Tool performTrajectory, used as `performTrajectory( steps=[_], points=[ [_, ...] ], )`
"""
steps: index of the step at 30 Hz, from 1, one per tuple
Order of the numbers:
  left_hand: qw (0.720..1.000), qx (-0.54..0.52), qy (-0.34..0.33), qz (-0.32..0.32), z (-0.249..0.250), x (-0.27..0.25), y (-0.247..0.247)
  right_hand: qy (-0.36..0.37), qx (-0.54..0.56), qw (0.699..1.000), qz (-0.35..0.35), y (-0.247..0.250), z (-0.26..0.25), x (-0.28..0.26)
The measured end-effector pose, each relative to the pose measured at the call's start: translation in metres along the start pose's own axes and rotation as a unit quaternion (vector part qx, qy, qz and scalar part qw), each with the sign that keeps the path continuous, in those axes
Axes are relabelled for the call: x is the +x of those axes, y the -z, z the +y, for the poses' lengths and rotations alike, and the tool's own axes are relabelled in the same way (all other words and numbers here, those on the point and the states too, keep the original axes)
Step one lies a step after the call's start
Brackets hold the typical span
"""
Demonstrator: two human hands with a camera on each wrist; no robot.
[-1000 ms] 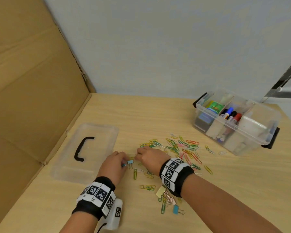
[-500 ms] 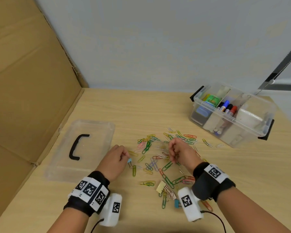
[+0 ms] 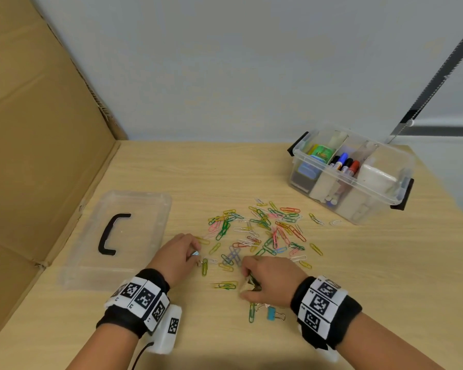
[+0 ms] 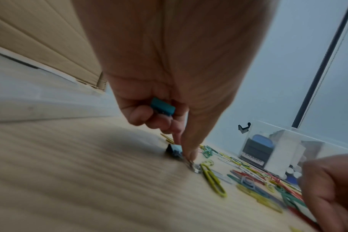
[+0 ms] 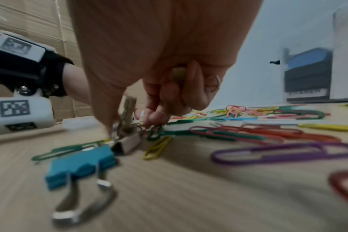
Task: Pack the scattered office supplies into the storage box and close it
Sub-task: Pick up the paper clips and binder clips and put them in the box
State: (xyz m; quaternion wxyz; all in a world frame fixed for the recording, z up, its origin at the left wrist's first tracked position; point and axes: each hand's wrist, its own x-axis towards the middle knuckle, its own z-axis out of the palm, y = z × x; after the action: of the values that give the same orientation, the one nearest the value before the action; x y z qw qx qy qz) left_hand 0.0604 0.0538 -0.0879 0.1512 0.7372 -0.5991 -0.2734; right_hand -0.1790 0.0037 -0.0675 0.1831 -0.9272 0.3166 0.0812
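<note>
Dozens of coloured paper clips (image 3: 262,231) lie strewn across the middle of the table (image 3: 358,276), between the clear lid (image 3: 150,209) lying flat near the left edge and the open storage box (image 3: 401,182) toward the far right corner. We judge them featherlight, springy wire with a slick coating, so they will skate on the wood and tangle in each other; sweeping or pinching several at a time should suit them better than chasing single ones. The binder clips are stiffer and better taken by their painted bodies than by the loose wire handles. Our left hand (image 3: 178,253) keeps a teal binder clip (image 4: 162,107) tucked in its curled fingers while its fingertips pinch at a light blue binder clip (image 4: 176,149) on the table. Our right hand (image 3: 269,283), nearer the front edge, is curled round a beige binder clip (image 5: 179,75) and pinches at a second beige clip (image 5: 129,143) tangled with wire handles; a blue binder clip (image 3: 271,313) lies untouched just beside it. Through the box wall we can read "ERASER" on the black eraser (image 4: 255,150); the marker labels are too small to read.
</note>
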Motion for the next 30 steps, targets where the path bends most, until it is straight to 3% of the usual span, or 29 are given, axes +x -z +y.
performTrajectory(
  steps=[3,6,14,16,21,25,30],
  points=[
    [1.0,0.005,-0.004,-0.004,0.001,-0.004,0.002,0.002,0.027,0.999,0.019,-0.004,0.003,0.001],
    [1.0,0.014,-0.019,-0.016,0.001,-0.008,0.004,-0.041,0.13,0.99,0.033,-0.006,0.013,0.001],
    [0.998,0.057,-0.009,-0.03,0.004,-0.008,0.005,-0.103,0.371,0.916,0.114,0.011,0.039,-0.009],
    [0.997,0.07,-0.006,-0.034,0.005,-0.007,0.004,-0.092,0.355,0.926,0.094,0.015,0.043,-0.014],
    [1.0,0.006,0.01,-0.012,0.009,-0.008,0.001,-0.053,0.204,0.976,-0.057,0.014,0.04,-0.03],
    [0.995,-0.1,0.001,0.03,0.018,-0.012,0.003,-0.023,0.095,0.992,-0.076,0.003,0.038,-0.029],
    [0.975,-0.213,-0.001,0.064,0.027,-0.013,0.003,-0.012,0.074,0.994,-0.074,-0.001,0.033,-0.027]
  ],
)
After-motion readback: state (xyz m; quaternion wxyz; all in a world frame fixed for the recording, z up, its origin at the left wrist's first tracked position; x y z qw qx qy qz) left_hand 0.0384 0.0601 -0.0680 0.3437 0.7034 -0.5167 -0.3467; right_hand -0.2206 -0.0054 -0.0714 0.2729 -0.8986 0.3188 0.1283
